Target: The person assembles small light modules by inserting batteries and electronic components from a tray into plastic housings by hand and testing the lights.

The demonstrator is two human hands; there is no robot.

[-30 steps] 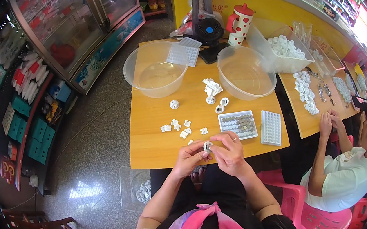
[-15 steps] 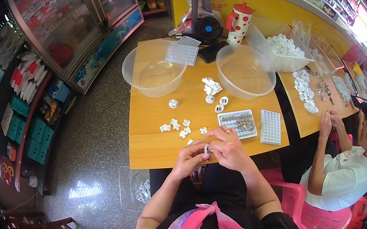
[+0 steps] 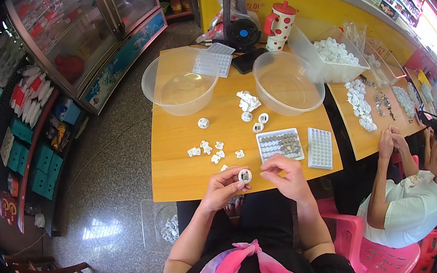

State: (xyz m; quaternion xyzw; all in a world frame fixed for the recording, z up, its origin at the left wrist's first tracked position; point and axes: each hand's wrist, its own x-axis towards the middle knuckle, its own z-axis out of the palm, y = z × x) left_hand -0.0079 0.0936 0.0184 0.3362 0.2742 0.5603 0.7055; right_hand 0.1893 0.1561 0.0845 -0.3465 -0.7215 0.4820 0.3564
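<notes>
Left hand [image 3: 218,191]: grip closed on a round white piece [image 3: 244,176], held between thumb and fingers above the near edge of the wooden counter [image 3: 176,141]. The piece's open face is turned up, with dark and metallic-looking detail inside.

Right hand [image 3: 289,179]: just beside the piece, apart from it. Thumb and index fingertip are close together; cannot tell whether the grip is pinching something tiny or has nothing in it.

Ahead of the right hand: a white tray [image 3: 280,145] with grey discs in part of its cells. To its right, near it, a second white tray with rows of round cells [image 3: 319,148].

Ahead of the left hand: scattered small white parts [image 3: 215,158]. Farther up, a single round piece [image 3: 203,122] stands alone; two more round pieces [image 3: 260,123] lie close together, near a heap of white parts [image 3: 248,100].

Far side of counter: a clear bowl on the left [image 3: 185,108], pale trays [image 3: 223,63] partly behind it, a clear bowl on the right [image 3: 290,108], a dark flat object [image 3: 249,61], a black fan [image 3: 244,34] and a red-lidded spotted cup [image 3: 280,28].

At right, a co-worker's hands [image 3: 391,141] are together at the edge of the neighbouring counter [image 3: 362,147].
</notes>
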